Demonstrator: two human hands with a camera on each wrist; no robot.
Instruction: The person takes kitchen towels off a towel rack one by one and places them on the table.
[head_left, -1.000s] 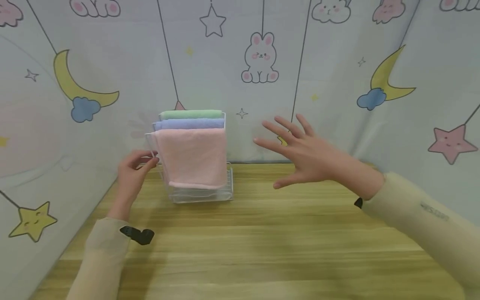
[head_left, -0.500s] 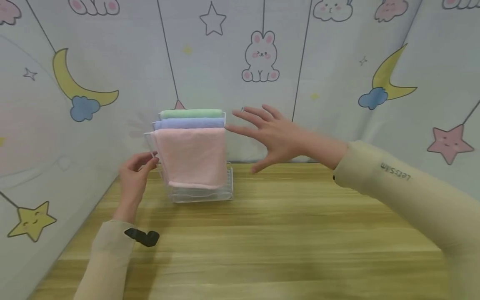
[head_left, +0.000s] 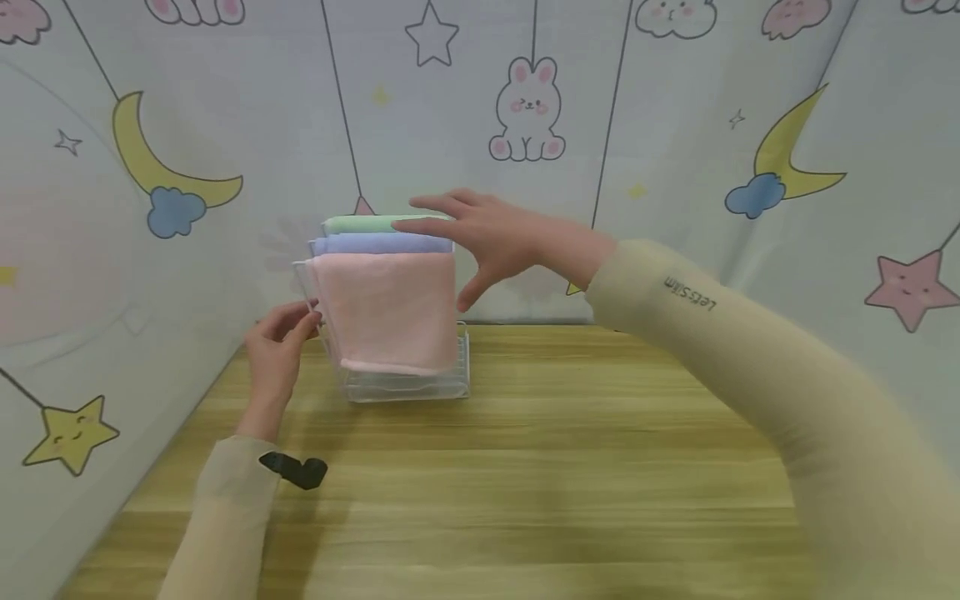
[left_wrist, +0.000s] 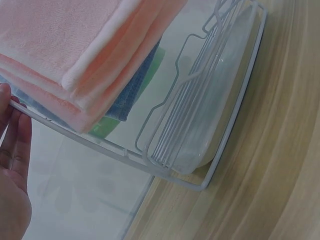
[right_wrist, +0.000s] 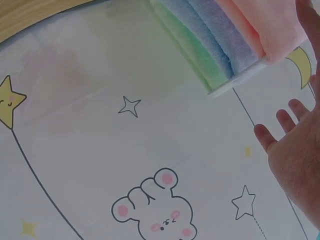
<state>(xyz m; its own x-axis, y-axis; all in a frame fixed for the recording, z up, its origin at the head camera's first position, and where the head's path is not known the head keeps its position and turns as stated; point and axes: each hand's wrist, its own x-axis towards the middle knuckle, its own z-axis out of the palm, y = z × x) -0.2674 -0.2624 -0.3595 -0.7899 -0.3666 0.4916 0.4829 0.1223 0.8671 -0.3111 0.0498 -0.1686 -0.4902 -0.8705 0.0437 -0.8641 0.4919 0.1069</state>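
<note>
A white wire towel rack (left_wrist: 135, 161) stands on the table with three folded towels draped over its bars. The pink towel (head_left: 393, 312) hangs in front, the blue towel (head_left: 382, 243) behind it, and the green towel (head_left: 360, 224) at the back. My left hand (head_left: 276, 350) pinches the rack's left side wire between thumb and fingers, as the left wrist view also shows. Spread and holding nothing, my right hand (head_left: 495, 237) is at the towels' upper right, its fingers overlapping the green towel in the head view and its thumb beside the pink towel's right edge.
A clear plastic tray (left_wrist: 200, 135) sits in the base of the rack. The wood-grain table (head_left: 525, 467) extends to the front and right. A white cloth backdrop (head_left: 660, 133) printed with rabbits, moons and stars rises behind and at both sides.
My right hand has moved left from the open space to the towels' top right, fingers still spread. My left hand keeps its pinch on the rack wire. The towels have not moved.
</note>
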